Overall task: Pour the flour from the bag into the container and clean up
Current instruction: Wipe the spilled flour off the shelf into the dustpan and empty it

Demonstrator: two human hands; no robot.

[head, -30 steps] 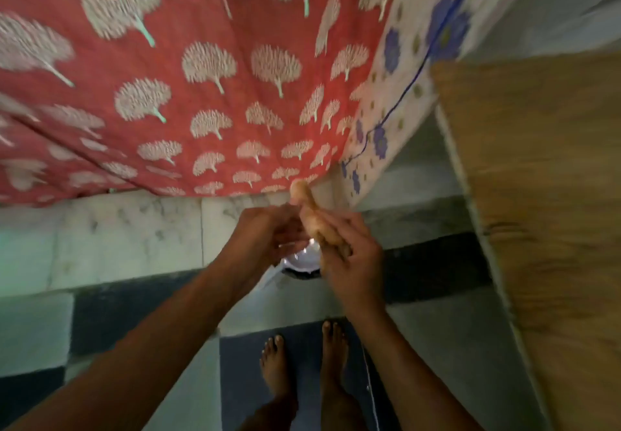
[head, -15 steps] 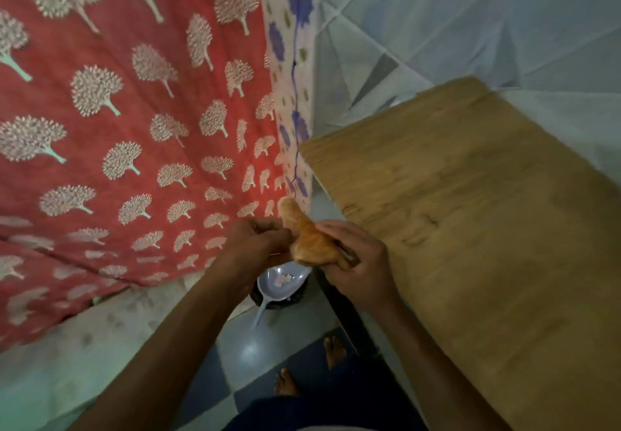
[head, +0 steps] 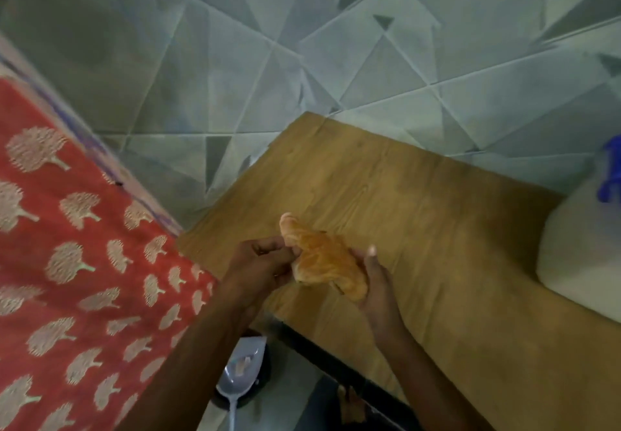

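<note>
Head view: both grips clamped on the crumpled bag, held over the surface.

Left grip (head: 260,264) pinches the orange-brown bag (head: 319,257) at its 9 o'clock edge, fingers curled. Right grip (head: 376,284) cups the bag's 4 o'clock end from below, thumb up along its side. Bag is scrunched into a long wad, tip pointing to 11 o'clock, over the near-left corner of the wooden surface (head: 437,229); can't tell if it touches the wood. White container (head: 581,255) sits on the surface at 3 o'clock from the bag, well apart, cut by the frame edge, with a blue part (head: 610,175) on top. Floor at 6 o'clock: grey dustpan (head: 240,371) with pale bits in it. Red tree-print cloth (head: 84,262) at 9 o'clock; grey geometric wall (head: 302,60) at 12.
</note>
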